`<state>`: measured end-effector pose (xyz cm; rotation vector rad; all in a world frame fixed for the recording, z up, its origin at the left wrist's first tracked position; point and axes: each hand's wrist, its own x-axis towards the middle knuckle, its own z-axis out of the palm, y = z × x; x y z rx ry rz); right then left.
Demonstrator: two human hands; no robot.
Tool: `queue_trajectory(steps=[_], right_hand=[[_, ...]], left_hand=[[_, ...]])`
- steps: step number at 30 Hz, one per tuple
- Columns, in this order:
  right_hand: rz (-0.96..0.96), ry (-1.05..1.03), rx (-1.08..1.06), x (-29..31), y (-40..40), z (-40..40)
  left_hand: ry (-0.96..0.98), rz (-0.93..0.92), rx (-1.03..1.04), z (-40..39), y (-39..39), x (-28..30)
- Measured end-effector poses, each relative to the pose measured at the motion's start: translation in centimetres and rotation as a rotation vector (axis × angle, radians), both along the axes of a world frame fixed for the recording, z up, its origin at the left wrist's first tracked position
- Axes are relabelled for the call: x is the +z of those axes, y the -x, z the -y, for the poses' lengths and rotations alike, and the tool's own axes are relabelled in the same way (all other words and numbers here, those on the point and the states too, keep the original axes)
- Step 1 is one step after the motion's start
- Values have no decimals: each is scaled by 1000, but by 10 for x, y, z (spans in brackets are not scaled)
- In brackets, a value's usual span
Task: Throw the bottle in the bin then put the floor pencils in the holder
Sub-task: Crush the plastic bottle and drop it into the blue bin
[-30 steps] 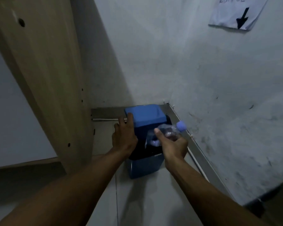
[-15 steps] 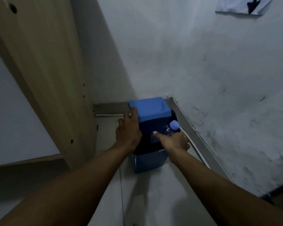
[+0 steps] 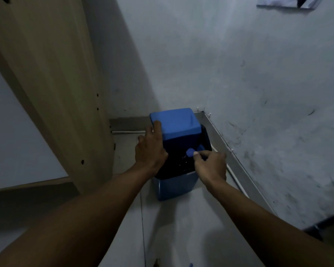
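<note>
A blue bin [image 3: 175,188] with a black liner stands on the floor in the corner. My left hand [image 3: 150,149] grips the left edge of its blue lid [image 3: 175,122] and holds it tipped back. My right hand [image 3: 211,167] hovers over the dark opening, fingertips pinched at the neck of the clear bottle. The bottle's blue cap [image 3: 190,152] shows just inside the opening; its body is mostly lost in the dark liner. At the bottom edge of the view, two small ends on the floor, one brownish [image 3: 157,262] and one blue [image 3: 190,264], may be pencils.
A tall wooden panel [image 3: 46,74] rises close on the left of the bin. Scuffed white walls meet behind it, with a paper sign [image 3: 283,2] high on the right. A white cable [image 3: 236,180] runs along the right skirting. A dark object [image 3: 314,229] lies at the lower right.
My right hand has lowered the bottle from above the rim into the bin's opening, cap now pointing left. My left hand has kept the lid held back.
</note>
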<state>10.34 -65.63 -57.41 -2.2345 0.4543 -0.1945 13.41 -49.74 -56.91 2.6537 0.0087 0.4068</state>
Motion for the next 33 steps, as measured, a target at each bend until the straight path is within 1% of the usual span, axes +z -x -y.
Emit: queue_trajectory(steps=[2,5,9,17,20,22,24,27,29,33], right_hand=[[-54,36,42,-2,1,-2],[-83,81,70,-2,3,-2],[-86,132,125,-2,11,2],[-81,90,230,1,38,15],[-51,68,286,8,49,22],[-53,46,317,11,56,24],[-71,69,350,12,63,22],[-118,109,444,9,75,9],[-141,126,502,7,79,0],[-196,176,713,3,96,-40]], left_hand=[[-4,-8,3,0,0,-1],[5,-11,2,-1,1,-3],[38,-34,-23,-4,7,-7],[59,-132,-58,-5,13,2],[61,-165,-66,-3,21,6],[60,-146,-51,-2,33,9],[58,-110,-44,-5,49,11],[38,-14,-81,-20,84,10],[18,-20,-152,-28,97,10],[-51,-81,-195,-63,138,7]])
